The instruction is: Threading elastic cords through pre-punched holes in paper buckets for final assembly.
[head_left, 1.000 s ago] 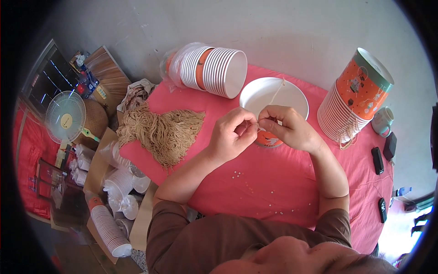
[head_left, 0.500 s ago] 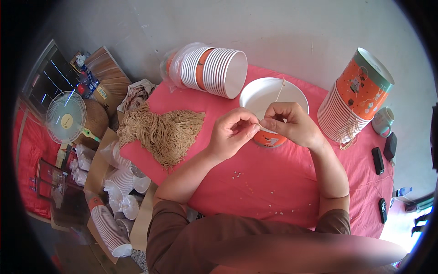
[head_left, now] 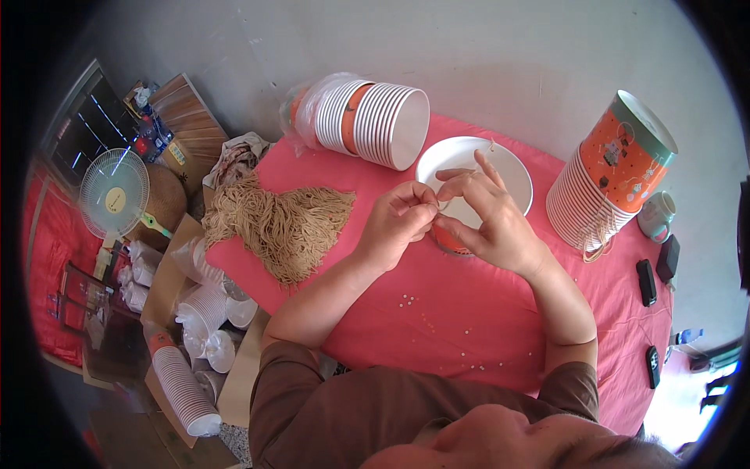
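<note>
A white paper bowl with an orange outside stands on the pink tablecloth in front of me. My left hand and my right hand meet at its near rim. Both pinch a thin beige string that runs up across the bowl's inside. My right hand's fingers are partly spread above the rim while thumb and finger hold the string. The lower part of the bowl is hidden behind my hands.
A heap of beige strings lies at the left of the table. A sideways stack of bowls in plastic wrap lies behind it. Another stack of orange bowls stands at right, near a mug and dark phones. A fan and cup stacks sit lower left.
My right hand has lifted and spread its fingers over the bowl's rim, and the string now runs higher across the bowl. My left hand has stayed almost in place.
</note>
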Demonstrator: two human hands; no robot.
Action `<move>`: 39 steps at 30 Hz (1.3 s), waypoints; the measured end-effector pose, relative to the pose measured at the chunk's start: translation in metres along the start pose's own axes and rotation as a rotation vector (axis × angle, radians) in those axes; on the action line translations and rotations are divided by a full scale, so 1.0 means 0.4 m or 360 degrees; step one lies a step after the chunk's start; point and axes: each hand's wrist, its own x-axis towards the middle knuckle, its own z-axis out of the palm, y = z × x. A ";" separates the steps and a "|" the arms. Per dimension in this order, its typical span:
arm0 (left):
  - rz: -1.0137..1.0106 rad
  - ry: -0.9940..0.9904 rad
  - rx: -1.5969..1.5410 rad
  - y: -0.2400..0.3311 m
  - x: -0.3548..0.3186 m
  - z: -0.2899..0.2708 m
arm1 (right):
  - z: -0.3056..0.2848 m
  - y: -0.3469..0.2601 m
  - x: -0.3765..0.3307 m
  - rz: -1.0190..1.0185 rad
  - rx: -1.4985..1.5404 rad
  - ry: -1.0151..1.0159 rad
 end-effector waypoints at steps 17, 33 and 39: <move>-0.0131 -0.0046 -0.0165 0.007 0.003 -0.008 | 0.013 0.019 0.007 -0.0352 -0.0120 0.0232; 0.0092 -0.0099 -0.0024 -0.010 0.003 -0.018 | 0.015 0.023 -0.010 0.0031 0.0311 0.0206; 0.0399 -0.0016 0.0439 0.000 -0.004 -0.002 | 0.013 0.021 -0.007 -0.0036 0.0114 0.0227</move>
